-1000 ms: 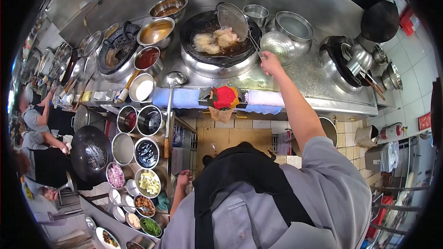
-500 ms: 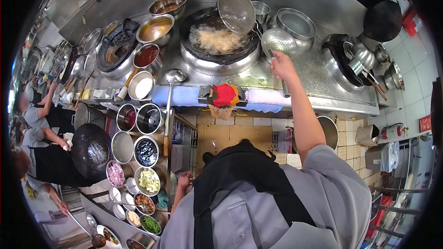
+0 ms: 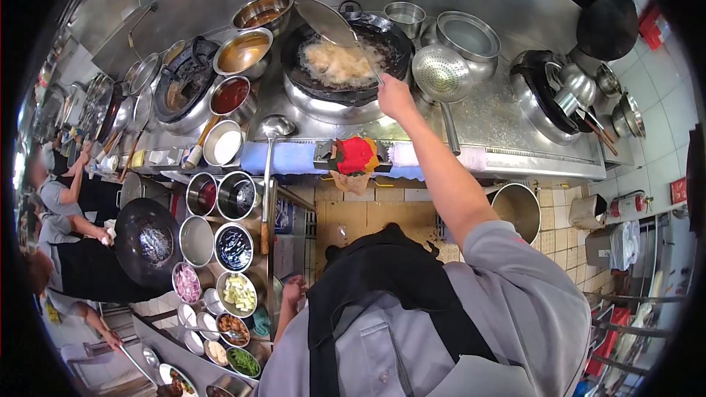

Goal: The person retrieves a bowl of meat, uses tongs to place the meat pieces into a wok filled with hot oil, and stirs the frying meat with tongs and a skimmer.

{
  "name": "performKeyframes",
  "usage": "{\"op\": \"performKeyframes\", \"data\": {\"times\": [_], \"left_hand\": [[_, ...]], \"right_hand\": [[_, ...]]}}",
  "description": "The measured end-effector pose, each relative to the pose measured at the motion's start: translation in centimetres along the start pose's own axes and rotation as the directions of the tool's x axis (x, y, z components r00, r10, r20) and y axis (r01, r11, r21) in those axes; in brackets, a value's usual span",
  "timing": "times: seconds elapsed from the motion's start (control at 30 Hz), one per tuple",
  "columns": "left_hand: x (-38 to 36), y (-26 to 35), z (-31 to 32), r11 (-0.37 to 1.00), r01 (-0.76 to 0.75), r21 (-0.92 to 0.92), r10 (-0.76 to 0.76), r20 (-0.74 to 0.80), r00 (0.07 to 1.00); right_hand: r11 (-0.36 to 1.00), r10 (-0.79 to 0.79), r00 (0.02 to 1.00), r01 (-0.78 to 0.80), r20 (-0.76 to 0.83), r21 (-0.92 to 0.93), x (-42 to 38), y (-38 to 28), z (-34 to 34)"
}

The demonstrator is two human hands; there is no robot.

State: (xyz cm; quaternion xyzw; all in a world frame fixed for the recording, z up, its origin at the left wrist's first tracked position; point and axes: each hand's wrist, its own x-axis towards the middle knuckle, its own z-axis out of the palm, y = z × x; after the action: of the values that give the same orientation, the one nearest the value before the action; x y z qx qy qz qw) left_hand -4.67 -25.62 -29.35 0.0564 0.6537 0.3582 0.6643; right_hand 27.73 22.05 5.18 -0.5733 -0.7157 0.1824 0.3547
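My right hand (image 3: pixel 398 97) is closed round the handle of a wire-mesh strainer (image 3: pixel 326 20). The strainer is tilted above the left rear of a black wok (image 3: pixel 397 48). Pale pieces of food (image 3: pixel 340 63) bubble in the oil below it. Beside the wok, a perforated metal skimmer (image 3: pixel 441 73) rests over the counter with its handle towards me, apart from my hand. My left hand (image 3: pixel 294 289) hangs low near my body, by the edge of the ingredient counter. Its fingers look curled, and I see nothing in them.
Bowls of sauce (image 3: pixel 243 51) and a ladle (image 3: pixel 278 126) stand left of the wok. Tins of chopped ingredients (image 3: pixel 239 292) line the left counter. Another burner with a wok (image 3: pixel 540 92) is at right. Co-workers (image 3: pixel 62 228) work at far left, one beside a large wok (image 3: pixel 147 242).
My right hand has moved left and towards the wok. The mesh strainer has swung left and tilted more edge-on, uncovering the frying food. My left hand stays low.
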Motion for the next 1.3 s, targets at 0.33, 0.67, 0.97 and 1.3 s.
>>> {"op": "performKeyframes", "data": {"times": [0.33, 0.67, 0.97, 1.3], "left_hand": [[-5.9, 5.4, 5.6, 0.931, -0.153, 0.332, 0.207, -0.134, 0.969], [-0.6, -4.3, -2.0, 0.662, -0.069, 0.746, 0.214, -0.1, 0.972], [0.8, 5.8, 2.4, 0.898, -0.146, 0.414, 0.159, 0.003, 0.987], [-0.3, 10.4, 10.1, 0.91, -0.152, 0.387, 0.171, -0.015, 0.985]], "right_hand": [[0.983, 0.086, 0.987, -0.105, 0.133, 0.151, -1.2, 5.5, -5.2], [0.839, 0.485, 0.731, -0.544, -0.48, 0.019, -6.6, 16.4, -22.4], [0.745, 0.375, 0.766, -0.584, -0.522, -0.322, -4.5, 25.6, -22.2], [0.858, 0.355, 0.835, -0.47, -0.421, -0.208, -7.7, 21.2, -21.7]]}}
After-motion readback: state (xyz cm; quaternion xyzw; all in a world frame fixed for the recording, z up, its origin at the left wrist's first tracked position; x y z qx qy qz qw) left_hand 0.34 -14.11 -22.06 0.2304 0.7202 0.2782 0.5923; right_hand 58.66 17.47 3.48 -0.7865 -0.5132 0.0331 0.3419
